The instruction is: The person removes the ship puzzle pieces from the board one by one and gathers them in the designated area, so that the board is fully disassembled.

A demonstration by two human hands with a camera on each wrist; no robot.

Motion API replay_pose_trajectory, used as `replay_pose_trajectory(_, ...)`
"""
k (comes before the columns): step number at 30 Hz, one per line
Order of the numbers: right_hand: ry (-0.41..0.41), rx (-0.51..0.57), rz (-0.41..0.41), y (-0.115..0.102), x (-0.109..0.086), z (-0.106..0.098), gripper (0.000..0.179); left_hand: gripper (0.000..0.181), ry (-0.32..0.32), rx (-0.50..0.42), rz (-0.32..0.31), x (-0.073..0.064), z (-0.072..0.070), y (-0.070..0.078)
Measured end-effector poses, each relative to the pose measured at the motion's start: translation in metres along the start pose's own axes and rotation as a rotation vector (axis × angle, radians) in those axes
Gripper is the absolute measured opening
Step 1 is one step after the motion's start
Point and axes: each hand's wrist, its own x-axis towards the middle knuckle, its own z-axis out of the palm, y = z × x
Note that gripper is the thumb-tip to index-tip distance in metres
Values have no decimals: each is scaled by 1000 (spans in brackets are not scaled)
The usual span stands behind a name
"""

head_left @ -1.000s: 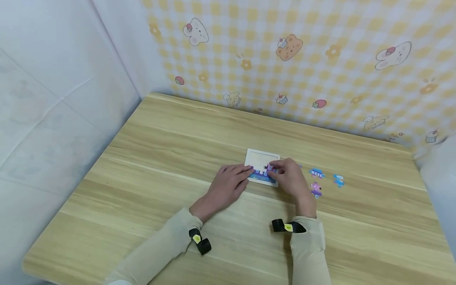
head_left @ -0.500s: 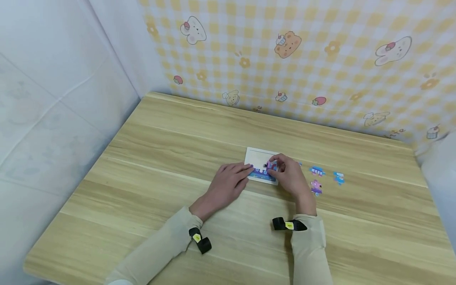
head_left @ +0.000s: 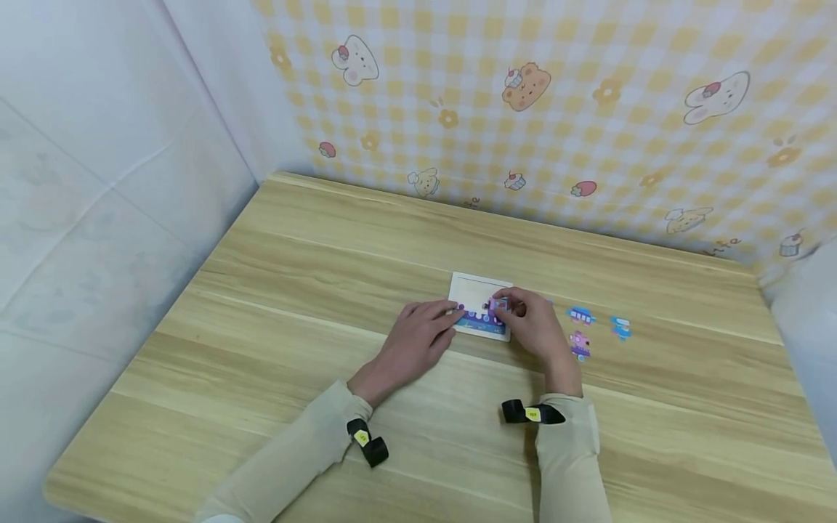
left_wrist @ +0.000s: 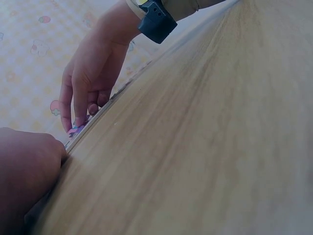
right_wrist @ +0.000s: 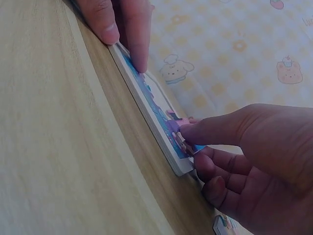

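A white-framed jigsaw board [head_left: 480, 277] lies on the table, with blue and purple pieces fitted along its near side. The fingers of my left hand [head_left: 418, 345] rest nearly straight on its left part. At the board's right end, my right hand [head_left: 538, 327] pinches a pink and purple puzzle piece [head_left: 497, 306] between thumb and fingers. In the right wrist view this piece [right_wrist: 182, 142] sits tilted at the board's corner, above the fitted pieces. The left wrist view shows only a sliver of the colored piece [left_wrist: 76, 130] under the right fingertips.
Right of the board lie loose pieces: a blue one with windows [head_left: 580, 315], a blue and white one [head_left: 622, 327] and a pink one [head_left: 580, 344]. Another blue bit [head_left: 550, 302] shows behind the right hand. A checked cloth [head_left: 497, 145] hangs behind the table.
The right hand has shifted slightly on the board's right end, turning the pinched puzzle piece so more of its face shows. The left hand has stayed in place.
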Motion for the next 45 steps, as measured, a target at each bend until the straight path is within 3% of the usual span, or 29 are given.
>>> replay_pose_trajectory(9,4,4,8,4,-4,-2,22,39,20,-55,-5,0,1,3)
replay_pose_trajectory(19,22,22,-4,10,-9,-2,23,33,108,-75,30,-2,7,5)
replay_pose_trajectory(27,87,121,8,12,-14,-9,23,32,107,-98,13,-1,7,6)
replay_pose_trajectory(32,138,198,1,13,-25,-24,27,33,104,-79,7,-1,7,6)
replay_pose_trajectory(38,179,199,-24,26,-47,-52,27,33,108,-80,2,-1,6,4)
replay_pose_trajectory(45,231,220,91,51,-73,-87,34,33,116,-88,-2,0,0,2)
